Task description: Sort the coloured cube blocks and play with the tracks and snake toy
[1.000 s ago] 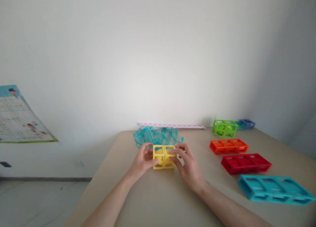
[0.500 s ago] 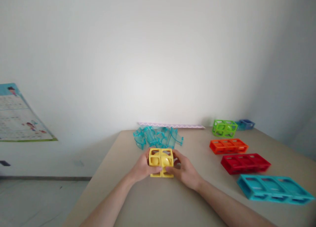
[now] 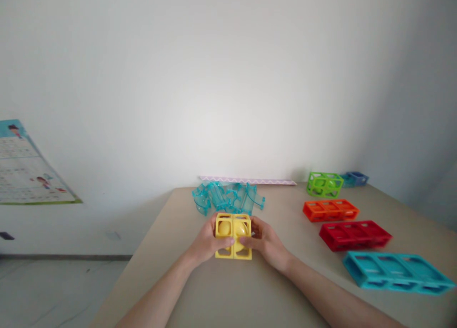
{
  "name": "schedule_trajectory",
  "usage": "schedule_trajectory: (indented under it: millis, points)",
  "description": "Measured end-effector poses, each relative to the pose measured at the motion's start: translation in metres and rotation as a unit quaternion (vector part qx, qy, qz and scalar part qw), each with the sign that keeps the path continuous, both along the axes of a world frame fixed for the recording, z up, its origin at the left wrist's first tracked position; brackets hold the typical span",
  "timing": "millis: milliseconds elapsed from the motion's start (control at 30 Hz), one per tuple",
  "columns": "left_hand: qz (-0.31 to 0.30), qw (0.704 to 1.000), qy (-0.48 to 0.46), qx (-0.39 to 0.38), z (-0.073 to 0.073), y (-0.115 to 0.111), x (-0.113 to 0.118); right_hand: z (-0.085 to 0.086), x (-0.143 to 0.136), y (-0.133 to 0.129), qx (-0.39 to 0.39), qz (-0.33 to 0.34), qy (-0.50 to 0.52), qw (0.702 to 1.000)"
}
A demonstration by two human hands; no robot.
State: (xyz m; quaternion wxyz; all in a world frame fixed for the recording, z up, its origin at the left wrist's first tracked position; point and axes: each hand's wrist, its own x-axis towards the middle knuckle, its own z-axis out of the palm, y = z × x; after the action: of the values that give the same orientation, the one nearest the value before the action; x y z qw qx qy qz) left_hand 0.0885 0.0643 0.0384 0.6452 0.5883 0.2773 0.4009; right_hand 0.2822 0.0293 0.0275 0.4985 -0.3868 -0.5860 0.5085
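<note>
Head camera view: the person's left hand (image 3: pixel 206 243) and right hand (image 3: pixel 268 243) both grip a yellow two-cell frame block (image 3: pixel 233 236), the left at its 9 o'clock side, the right at 3 o'clock, thumbs across the near face and close together at the middle seam. Rounded yellow forms show inside its openings. Whether the block touches the table (image 3: pixel 214 294) cannot be told. Taking the block as the clock's centre, translucent teal pieces (image 3: pixel 217 197) lie close at 12 o'clock, with a zigzag-patterned strip (image 3: pixel 250 181) beyond them by the wall (image 3: pixel 228 80). A green frame (image 3: pixel 324 185) and a blue piece (image 3: pixel 357 178) sit at 2, an orange frame (image 3: pixel 331 211) between 2 and 3, a red frame (image 3: pixel 356 236) at 3, and a turquoise frame (image 3: pixel 398 272) just past 3. A poster (image 3: pixel 32 171) hangs between 9 and 10.
</note>
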Motion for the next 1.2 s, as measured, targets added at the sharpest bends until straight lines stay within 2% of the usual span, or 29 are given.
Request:
schedule_trajectory:
  millis: [267, 567, 733, 867, 967, 1067, 1133, 1200]
  points:
    - [-0.011, 1.000, 0.004, 0.007, -0.002, 0.001, -0.002, 0.006, -0.001, -0.001, -0.024, 0.012, 0.043, 0.999]
    - [0.036, 0.999, 0.032, -0.018, 0.000, 0.000, 0.002, -0.005, -0.002, 0.001, -0.030, -0.011, 0.013, 0.999]
    - [0.045, 0.998, 0.013, -0.031, -0.003, 0.000, 0.001, 0.004, -0.004, 0.000, -0.061, 0.010, 0.050, 0.997]
    - [0.051, 0.999, 0.014, -0.005, -0.002, 0.000, 0.001, 0.009, -0.005, -0.001, -0.066, 0.016, 0.055, 0.996]
    - [0.055, 0.998, 0.034, 0.018, -0.002, 0.001, 0.000, 0.004, -0.004, -0.001, -0.031, -0.001, 0.023, 0.999]
    - [0.068, 0.993, 0.066, 0.074, -0.003, 0.000, 0.000, -0.002, -0.001, -0.001, 0.047, -0.065, -0.064, 0.995]
    - [0.061, 0.989, 0.086, 0.102, -0.005, 0.000, -0.001, -0.003, 0.002, -0.003, 0.117, -0.124, -0.129, 0.977]
    - [0.034, 0.988, 0.096, 0.113, -0.007, -0.001, -0.001, 0.001, 0.007, -0.006, 0.193, -0.155, -0.183, 0.952]
